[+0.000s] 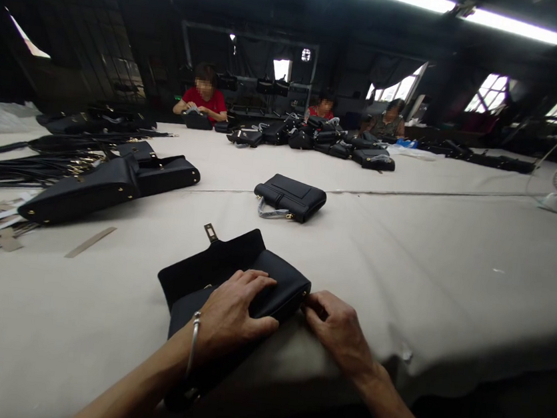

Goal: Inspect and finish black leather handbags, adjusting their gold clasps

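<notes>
Where the right hand (340, 327) meets the black bag (284, 273) is the relation to watch: fingertips at the bag's right-hand corner, by a small gold stud (304, 294), a bit right of frame centre. Bag sits in the lower middle of the frame, on the pale tabletop (384, 254) close to its near edge. Long axis slants, lower left to upper right; flap (206, 264) lies opened out toward the left, gold clasp plate (210, 231) at its upper edge.

Right hand is the nearer one to that corner, reaching in from the lower right. Its fingers are curled, thumb near the index finger; can't tell if they pinch the bag, the stud or something small. Left hand (240, 305) lies palm down across the bag body, fingers spread, thumb apart, no grip closed around anything.

Hidden: left hand and forearm cover much of the bag's middle and near side. Contact point at the corner is masked by the right fingers. Dark piece (181, 396) below the left wrist, bottom of frame, is too dim to identify. Bag interior under the flap is unreadable, black on black.
</notes>
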`<move>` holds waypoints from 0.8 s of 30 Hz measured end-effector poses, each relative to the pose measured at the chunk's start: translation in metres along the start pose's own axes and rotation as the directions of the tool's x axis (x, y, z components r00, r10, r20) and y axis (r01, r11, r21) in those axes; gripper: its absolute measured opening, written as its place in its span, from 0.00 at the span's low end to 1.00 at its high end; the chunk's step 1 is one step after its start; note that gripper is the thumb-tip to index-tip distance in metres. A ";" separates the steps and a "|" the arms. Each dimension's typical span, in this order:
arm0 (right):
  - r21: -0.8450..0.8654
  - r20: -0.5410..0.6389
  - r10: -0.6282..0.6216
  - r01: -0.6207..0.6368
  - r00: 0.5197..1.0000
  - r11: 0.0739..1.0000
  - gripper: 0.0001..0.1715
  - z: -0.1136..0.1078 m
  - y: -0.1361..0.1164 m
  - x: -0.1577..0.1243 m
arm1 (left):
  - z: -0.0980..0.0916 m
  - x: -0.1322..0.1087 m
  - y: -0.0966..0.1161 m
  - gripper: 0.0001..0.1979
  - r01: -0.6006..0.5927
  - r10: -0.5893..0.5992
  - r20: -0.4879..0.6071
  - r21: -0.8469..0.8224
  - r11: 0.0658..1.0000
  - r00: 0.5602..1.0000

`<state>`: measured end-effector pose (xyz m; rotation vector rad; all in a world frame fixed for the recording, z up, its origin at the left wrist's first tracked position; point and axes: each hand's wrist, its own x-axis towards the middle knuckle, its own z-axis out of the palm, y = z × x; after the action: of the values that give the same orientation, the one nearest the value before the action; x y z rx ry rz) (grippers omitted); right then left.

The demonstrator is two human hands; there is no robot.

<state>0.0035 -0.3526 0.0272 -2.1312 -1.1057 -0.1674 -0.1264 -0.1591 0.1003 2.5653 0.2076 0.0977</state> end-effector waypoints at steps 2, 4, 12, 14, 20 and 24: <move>-0.024 0.007 -0.017 0.017 1.000 1.000 0.06 0.000 0.002 0.003 | 0.000 0.001 0.000 0.27 0.004 -0.004 0.006 -0.001 1.000 1.000; -0.057 -0.001 -0.029 0.029 1.000 0.998 0.05 0.001 0.003 0.005 | -0.001 0.001 0.001 0.27 0.004 -0.004 0.011 0.000 1.000 1.000; -0.045 -0.018 -0.075 0.074 0.997 0.996 0.06 0.005 -0.008 -0.012 | 0.001 0.000 0.001 0.27 0.011 -0.012 -0.008 -0.014 1.000 1.000; 0.011 -0.013 -0.049 0.049 0.999 0.999 0.06 0.003 -0.011 -0.020 | 0.000 0.002 0.000 0.27 0.013 -0.013 -0.009 -0.027 1.000 1.000; 0.235 -0.024 0.113 -0.104 0.993 0.966 0.09 -0.004 -0.009 -0.029 | -0.031 -0.021 -0.015 0.25 -0.046 0.073 0.156 -0.170 0.984 0.985; 0.251 -0.056 0.085 -0.069 0.995 0.966 0.09 -0.003 -0.002 -0.032 | -0.055 -0.072 -0.033 0.37 -0.079 0.119 0.239 -0.170 0.982 0.964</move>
<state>-0.0175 -0.3749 0.0174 -1.9263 -0.9504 -0.0587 -0.2082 -0.1146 0.1262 2.3993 -0.0242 -0.1640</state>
